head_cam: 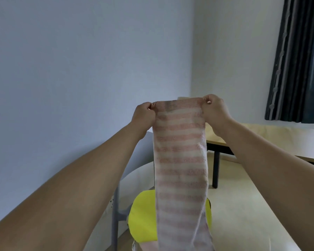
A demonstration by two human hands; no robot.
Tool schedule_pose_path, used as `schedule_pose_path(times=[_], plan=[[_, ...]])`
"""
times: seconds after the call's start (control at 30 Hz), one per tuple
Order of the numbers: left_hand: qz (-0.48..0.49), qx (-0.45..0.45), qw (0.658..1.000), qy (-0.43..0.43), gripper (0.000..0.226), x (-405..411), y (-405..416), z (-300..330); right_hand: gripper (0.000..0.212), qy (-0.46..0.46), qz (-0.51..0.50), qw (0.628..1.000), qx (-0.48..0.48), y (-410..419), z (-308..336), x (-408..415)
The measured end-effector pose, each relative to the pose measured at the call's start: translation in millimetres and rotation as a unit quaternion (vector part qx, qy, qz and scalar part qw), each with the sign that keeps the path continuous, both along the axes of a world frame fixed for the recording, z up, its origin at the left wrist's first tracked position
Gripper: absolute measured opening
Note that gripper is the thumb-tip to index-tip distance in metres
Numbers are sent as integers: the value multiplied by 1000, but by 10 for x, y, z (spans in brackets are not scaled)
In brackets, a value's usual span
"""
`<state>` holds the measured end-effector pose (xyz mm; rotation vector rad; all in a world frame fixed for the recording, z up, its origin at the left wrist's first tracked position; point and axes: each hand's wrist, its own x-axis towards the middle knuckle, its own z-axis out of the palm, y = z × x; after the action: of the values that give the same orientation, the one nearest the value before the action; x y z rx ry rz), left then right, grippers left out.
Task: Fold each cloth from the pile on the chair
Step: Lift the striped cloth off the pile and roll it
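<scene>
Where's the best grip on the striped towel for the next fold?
Probably the bottom hem. The towel hangs long and narrow from its top corners, pinched by the left hand and right hand. Drop one hand, come from below and lift the hem to the top edge.

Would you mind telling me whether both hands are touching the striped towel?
Touching. The head view shows the left hand and right hand each pinching a top corner of the striped towel, which hangs down.

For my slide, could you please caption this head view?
Both hands, left hand and right hand, hold a pink-striped towel upright above a yellow cloth.
</scene>
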<state>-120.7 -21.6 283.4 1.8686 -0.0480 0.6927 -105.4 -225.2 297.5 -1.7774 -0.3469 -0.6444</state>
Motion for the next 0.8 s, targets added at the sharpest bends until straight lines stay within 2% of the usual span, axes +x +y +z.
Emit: schedule_pose_path(times=[0.1, 0.2, 0.3, 0.33, 0.4, 0.47, 0.57, 0.6, 0.7, 0.8], plan=[[-2, -42, 999, -25, 19, 24, -45, 133, 17, 36, 91, 991, 95, 44, 103, -9], [12, -60, 995, -72, 22, -69, -55, 291, 16, -16, 158, 974, 163, 56, 167, -109], [13, -33, 995, -89, 26, -287, -43, 178, 20, -56, 149, 979, 129, 21, -90, -170], [9, -5, 998, -67, 26, -366, -46, 48, 20, -30, 143, 984, 99, -18, -265, -175], [-6, 69, 997, 31, 31, -485, -40, -356, 18, 91, 152, 984, 1, -130, -672, -213], [-53, 155, 971, 173, 33, -547, -43, -858, 16, 237, 167, 947, -136, -251, -1093, -268], [-119, 328, 872, 342, 24, -587, -71, -1566, 16, 390, 195, 864, -250, -310, -1574, -381], [-126, 353, 848, 376, 24, -606, -86, -1753, 15, 427, 208, 837, -270, -299, -1713, -414], [-171, 317, 814, 456, 26, -691, -90, -2153, 13, 499, 224, 765, -339, -256, -2093, -458], [-199, 283, 780, 522, 17, -751, -79, -2395, 11, 549, 238, 701, -389, -247, -2388, -465]])
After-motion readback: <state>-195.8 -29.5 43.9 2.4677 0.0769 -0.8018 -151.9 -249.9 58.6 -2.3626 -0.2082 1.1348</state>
